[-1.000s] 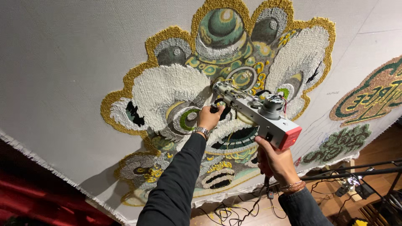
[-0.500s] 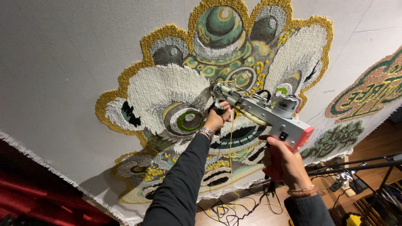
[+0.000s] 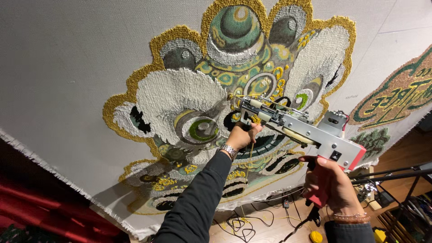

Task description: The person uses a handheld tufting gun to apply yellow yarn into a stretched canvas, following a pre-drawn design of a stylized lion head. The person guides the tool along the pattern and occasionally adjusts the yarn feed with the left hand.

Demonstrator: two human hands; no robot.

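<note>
Since the earlier frame, the tufting gun (image 3: 297,128) is sitting lower and further right in view, and its needle end is now meeting the cloth nearer the centre of the design. The right hand (image 3: 330,182) is closing around the pink grip at lower right, wrist bent back and forearm rising from the bottom edge; a finger appears to be resting at the trigger, though the view is too poor to confirm. The left hand (image 3: 240,135) is clasping the front handle under the gun's nose, dark sleeve running down to lower centre, wristwatch (image 3: 228,150) facing the camera. To carry this step out well, both hands should be pressing the nose squarely and firmly against the backing cloth (image 3: 67,67) and travelling at an even pace, with the yellow yarn (image 3: 247,180) hanging slack below. Around the contact point the tufted lion-head design (image 3: 234,85) is filling the centre; cables (image 3: 234,222) are lying on the floor at the bottom.
</note>
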